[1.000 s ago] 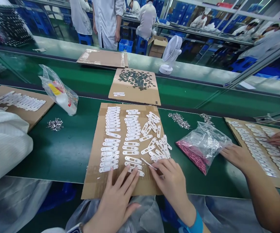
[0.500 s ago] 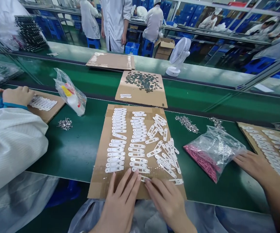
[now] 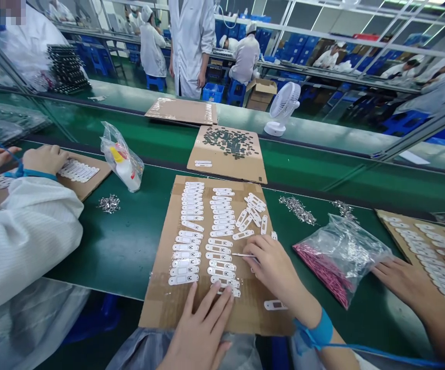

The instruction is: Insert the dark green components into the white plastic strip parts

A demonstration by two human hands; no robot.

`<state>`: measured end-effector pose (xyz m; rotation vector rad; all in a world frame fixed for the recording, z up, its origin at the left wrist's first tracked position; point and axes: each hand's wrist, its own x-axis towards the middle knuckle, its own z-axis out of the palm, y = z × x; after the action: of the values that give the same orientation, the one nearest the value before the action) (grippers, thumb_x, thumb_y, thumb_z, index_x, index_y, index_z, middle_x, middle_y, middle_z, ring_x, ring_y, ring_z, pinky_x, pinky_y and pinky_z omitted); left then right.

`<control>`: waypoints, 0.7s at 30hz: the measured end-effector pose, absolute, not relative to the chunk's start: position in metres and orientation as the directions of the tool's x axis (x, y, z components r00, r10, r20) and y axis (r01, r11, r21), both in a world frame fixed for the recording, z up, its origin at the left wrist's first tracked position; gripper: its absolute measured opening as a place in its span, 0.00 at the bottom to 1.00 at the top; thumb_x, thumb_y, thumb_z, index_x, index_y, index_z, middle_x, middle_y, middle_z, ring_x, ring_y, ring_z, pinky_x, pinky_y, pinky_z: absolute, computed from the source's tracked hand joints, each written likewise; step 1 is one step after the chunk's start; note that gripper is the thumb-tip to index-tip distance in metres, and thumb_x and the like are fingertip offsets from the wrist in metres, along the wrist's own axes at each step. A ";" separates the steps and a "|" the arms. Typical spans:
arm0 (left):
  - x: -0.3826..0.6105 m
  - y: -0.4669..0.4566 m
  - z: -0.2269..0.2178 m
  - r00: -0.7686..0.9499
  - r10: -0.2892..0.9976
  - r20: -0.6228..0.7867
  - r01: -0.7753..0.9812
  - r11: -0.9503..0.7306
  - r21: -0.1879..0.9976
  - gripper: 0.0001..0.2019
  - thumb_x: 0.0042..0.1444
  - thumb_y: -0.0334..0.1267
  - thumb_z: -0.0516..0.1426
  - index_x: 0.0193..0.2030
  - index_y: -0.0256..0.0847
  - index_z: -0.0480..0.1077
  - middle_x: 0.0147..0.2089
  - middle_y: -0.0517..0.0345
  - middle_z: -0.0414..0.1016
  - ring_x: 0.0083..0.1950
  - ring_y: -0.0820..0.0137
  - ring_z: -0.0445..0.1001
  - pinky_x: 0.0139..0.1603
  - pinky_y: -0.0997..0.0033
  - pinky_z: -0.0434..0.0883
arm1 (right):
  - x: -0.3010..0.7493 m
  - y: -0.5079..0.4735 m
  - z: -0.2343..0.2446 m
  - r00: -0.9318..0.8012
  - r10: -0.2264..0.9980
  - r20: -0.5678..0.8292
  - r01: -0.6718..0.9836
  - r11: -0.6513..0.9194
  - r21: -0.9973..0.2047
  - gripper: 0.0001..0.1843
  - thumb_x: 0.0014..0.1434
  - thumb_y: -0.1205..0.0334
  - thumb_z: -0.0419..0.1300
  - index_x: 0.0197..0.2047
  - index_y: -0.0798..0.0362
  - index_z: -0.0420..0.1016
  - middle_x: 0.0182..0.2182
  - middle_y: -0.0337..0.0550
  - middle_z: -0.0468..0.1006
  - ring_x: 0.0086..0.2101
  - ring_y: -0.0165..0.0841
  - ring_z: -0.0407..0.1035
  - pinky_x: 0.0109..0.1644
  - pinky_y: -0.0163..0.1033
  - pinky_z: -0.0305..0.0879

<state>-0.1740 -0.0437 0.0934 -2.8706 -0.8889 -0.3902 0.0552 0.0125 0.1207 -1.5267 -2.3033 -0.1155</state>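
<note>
A cardboard sheet [image 3: 156,303] lies in front of me with white slotted plastic strips [image 3: 184,279] laid in two columns and a loose pile at the right. My left hand [image 3: 203,324] rests flat with fingers spread, its fingertips at the lowest strip of the second column. Above the loose pile, my right hand [image 3: 271,262] pinches one white strip [image 3: 243,255] between thumb and fingers, and hides much of the pile. A single strip [image 3: 275,305] lies apart at the lower right. A blue wrist strap [image 3: 315,331] with a cord circles my right wrist.
Another cardboard [image 3: 227,172] behind holds small dark pieces. A bagged glue bottle [image 3: 128,173] stands left, near small metal parts [image 3: 109,203]. At right lie a bag of pink pieces [image 3: 338,262] and more metal parts [image 3: 297,209]. Co-workers' hands [image 3: 45,159] work on both sides. A white fan [image 3: 283,108] stands behind.
My right hand has moved up and right from the sheet's lower edge to the loose pile and now pinches a strip. My left hand stays near the second column's bottom. The view has tilted slightly upward.
</note>
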 end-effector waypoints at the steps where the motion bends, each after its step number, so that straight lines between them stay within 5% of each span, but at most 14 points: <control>1: -0.173 -0.043 0.094 0.794 0.541 0.278 0.570 -0.821 -0.029 0.23 0.63 0.45 0.46 0.63 0.43 0.61 0.68 0.64 0.57 0.70 0.61 0.44 0.69 0.49 0.24 | 0.055 0.013 0.122 -0.353 0.862 0.364 0.897 0.422 -0.129 0.14 0.65 0.68 0.50 0.29 0.53 0.71 0.30 0.41 0.75 0.33 0.33 0.67 0.34 0.38 0.59; 5: -0.171 -0.043 0.098 0.777 0.546 0.313 0.581 -0.814 -0.021 0.22 0.64 0.46 0.44 0.61 0.42 0.63 0.66 0.63 0.60 0.67 0.62 0.51 0.69 0.49 0.24 | 0.050 0.000 0.134 -0.360 0.810 0.463 0.886 0.452 -0.103 0.10 0.64 0.70 0.52 0.36 0.55 0.74 0.30 0.42 0.78 0.34 0.32 0.66 0.35 0.39 0.57; 10: -0.183 -0.042 0.102 0.755 0.561 0.338 0.611 -0.790 -0.052 0.21 0.63 0.42 0.48 0.60 0.41 0.65 0.64 0.62 0.64 0.71 0.59 0.43 0.69 0.48 0.26 | 0.031 -0.043 0.138 -0.401 0.739 0.541 0.825 0.548 -0.138 0.11 0.63 0.73 0.52 0.42 0.57 0.75 0.35 0.46 0.79 0.37 0.34 0.68 0.39 0.39 0.61; 21: -0.236 -0.037 0.101 0.638 0.715 0.286 0.756 -0.652 -0.054 0.26 0.63 0.42 0.49 0.66 0.34 0.54 0.67 0.57 0.59 0.71 0.65 0.45 0.71 0.58 0.32 | -0.003 -0.071 0.089 -0.282 0.741 0.609 0.862 0.475 -0.178 0.14 0.63 0.73 0.50 0.40 0.55 0.77 0.33 0.45 0.80 0.34 0.34 0.70 0.36 0.39 0.63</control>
<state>-0.2362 -0.0371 0.1010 -2.6875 -1.2179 -0.3596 -0.0030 -0.0714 0.0893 -1.3219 -2.0860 -0.2447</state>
